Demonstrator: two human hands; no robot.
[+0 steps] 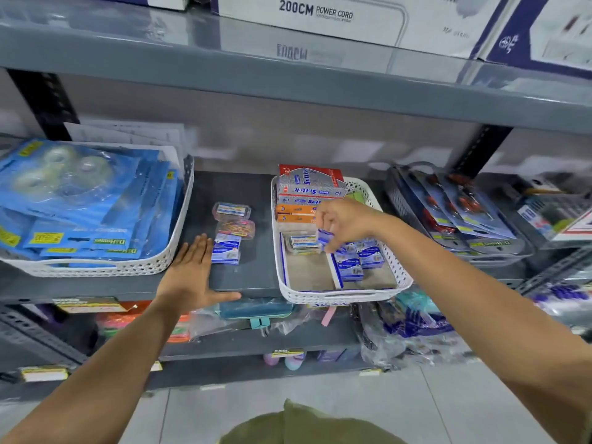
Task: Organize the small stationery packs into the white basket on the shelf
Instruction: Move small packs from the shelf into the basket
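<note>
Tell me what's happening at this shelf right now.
A person is sorting small stationery packs into the white basket on the grey shelf. The right hand holds a small blue pack over the basket, above other blue packs already inside. The left hand lies flat and open on the shelf beside a few loose packs not yet moved. Tape packs fill a basket to the left.
</note>
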